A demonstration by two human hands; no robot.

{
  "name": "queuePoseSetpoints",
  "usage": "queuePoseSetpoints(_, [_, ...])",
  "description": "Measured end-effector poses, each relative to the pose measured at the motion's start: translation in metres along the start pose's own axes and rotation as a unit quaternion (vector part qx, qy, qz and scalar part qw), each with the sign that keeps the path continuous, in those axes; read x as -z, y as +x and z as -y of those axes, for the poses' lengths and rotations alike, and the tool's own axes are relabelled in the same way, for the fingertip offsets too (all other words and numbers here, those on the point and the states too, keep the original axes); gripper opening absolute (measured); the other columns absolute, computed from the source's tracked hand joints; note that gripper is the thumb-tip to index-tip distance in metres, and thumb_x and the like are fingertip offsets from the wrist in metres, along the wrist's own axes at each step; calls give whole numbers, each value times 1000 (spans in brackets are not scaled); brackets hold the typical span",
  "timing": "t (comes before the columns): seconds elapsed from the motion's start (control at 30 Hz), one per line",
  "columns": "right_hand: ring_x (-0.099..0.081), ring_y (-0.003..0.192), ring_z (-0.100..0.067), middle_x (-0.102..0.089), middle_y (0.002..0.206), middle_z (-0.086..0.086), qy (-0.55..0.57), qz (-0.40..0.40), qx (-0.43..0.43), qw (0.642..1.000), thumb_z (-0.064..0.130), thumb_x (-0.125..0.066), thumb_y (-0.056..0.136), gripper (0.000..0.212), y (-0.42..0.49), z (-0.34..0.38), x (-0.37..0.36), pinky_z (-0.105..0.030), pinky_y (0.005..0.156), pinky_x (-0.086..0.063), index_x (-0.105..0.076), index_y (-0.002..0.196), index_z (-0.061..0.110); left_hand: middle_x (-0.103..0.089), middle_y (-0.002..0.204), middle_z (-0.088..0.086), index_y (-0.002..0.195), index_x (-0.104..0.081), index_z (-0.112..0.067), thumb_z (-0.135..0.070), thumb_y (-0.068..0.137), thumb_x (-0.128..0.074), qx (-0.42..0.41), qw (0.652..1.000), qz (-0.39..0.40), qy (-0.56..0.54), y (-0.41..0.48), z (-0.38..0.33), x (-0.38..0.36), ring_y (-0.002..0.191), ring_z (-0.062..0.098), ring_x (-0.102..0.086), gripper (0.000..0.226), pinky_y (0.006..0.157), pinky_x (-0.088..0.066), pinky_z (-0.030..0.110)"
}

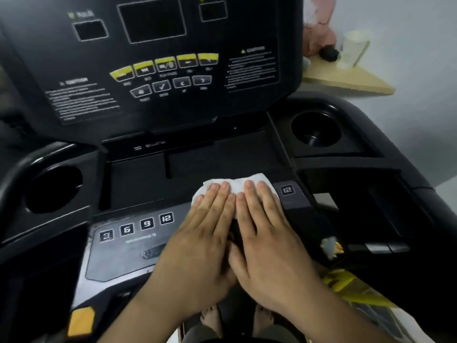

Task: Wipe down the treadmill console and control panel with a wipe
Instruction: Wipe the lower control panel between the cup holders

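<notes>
Head view: both hands lay side by side, palms down.
Left hand (205, 233): fingers straight, pressed on wipe (235, 188).
Right hand (269, 233): fingers straight, likewise pressed.
Wipe: flat on control panel (128, 246), right of the numbered keys.
</notes>
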State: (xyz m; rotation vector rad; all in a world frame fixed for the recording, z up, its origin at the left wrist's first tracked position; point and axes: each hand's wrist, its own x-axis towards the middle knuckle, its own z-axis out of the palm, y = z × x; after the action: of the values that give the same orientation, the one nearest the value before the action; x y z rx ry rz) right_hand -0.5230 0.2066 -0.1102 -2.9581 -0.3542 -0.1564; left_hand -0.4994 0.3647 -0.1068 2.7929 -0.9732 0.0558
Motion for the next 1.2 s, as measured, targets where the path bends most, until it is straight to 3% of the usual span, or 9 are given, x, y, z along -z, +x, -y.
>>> queuePoseSetpoints(0.4, [-11,149,-33,-19,159,-21,10,13,175,985,47,-31,95,72,48,109,-20,-45,116,-9,-27,150,1,-13,164,9,155,-21,-7,-40,85,-56,158,986,-53,-27,-99,73,22,152,17,-5,84,120,-22,42])
queuePoseSetpoints(0.5, [-8,150,-33,-17,160,-20,10,16,210,978,47,-30,94,73,57,140,-24,-45,117,-4,-24,151,2,1,166,-7,158,-7,-21,-42,85,-54,210,971,-78,-83,-124,87,24,150,6,-6,89,116,-29,25])
queuePoseSetpoints(0.57, [-5,150,-33,-15,161,-20,25,23,230,973,46,-32,94,74,57,156,-25,-45,118,-3,-22,152,1,2,164,-17,157,2,-30,-45,84,-53,238,956,-84,-147,-143,91,24,146,0,-18,92,105,-40,18])
queuePoseSetpoints(0.67, [0,151,-31,-11,162,-19,34,45,264,963,48,-35,95,75,38,166,-28,-44,119,-3,-21,153,2,-16,163,-18,157,-2,-34,-46,84,-54,253,942,-85,-203,-172,85,20,129,1,-49,90,93,-52,26])
queuePoseSetpoints(0.73, [-1,151,-31,-11,162,-18,26,56,279,958,48,-37,95,75,22,162,-29,-44,118,-5,-22,152,2,-17,163,-12,158,-6,-30,-49,85,-57,253,946,-83,-186,-185,74,16,123,1,-55,91,87,-54,20])
queuePoseSetpoints(0.8, [-4,151,-31,-14,161,-18,17,61,282,957,47,-38,94,75,10,152,-31,-45,118,-10,-25,151,2,-13,165,6,157,-17,-13,-47,85,-61,231,963,-87,-112,-186,61,8,142,17,-38,91,101,-45,18])
queuePoseSetpoints(0.9, [-10,150,-29,-19,161,-16,17,60,267,962,41,-41,90,73,2,135,-29,-44,116,-17,-29,150,1,-17,159,29,148,-29,8,-38,82,-63,210,975,-74,-20,-165,43,1,149,41,-14,88,116,-29,49])
queuePoseSetpoints(1.03, [-16,149,-29,-23,159,-16,5,49,222,974,36,-43,84,74,-2,108,-22,-43,115,-20,-33,148,1,-21,153,37,146,-25,13,-37,83,-54,178,982,-31,51,-128,24,-4,145,50,-15,86,111,-24,55])
queuePoseSetpoints(1.2, [-20,148,-29,-25,158,-17,-26,31,135,990,39,-38,87,72,-6,67,-10,-43,114,-19,-33,147,0,-18,155,35,148,-21,12,-41,90,-44,84,992,-10,95,-79,12,-3,146,49,-11,82,114,-18,55])
